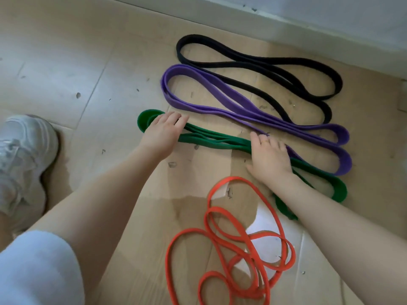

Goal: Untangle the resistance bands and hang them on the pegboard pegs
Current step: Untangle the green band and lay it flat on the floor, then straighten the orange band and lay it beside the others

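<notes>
Nearest the lens, the orange band (229, 243) lies in a loose knot of crossing loops on flattened cardboard (198, 168), the only one of the four that looks tangled. Beyond it the green band (220, 140), the purple band (242, 111) and the black band (253, 64) lie folded into long flat loops, side by side and roughly parallel, the black one closest to the wall. Both hands rest on the green band: the left hand (164, 128) lies flat near its left end with fingers spread and extended, the right hand (269, 157) lies palm down on its middle with fingers loosely open; neither pinches anything. By my reading the step in hand is smoothing the green band into line. Next the orange one would need its loops worked apart. No pegboard shows, so hanging seems far off
</notes>
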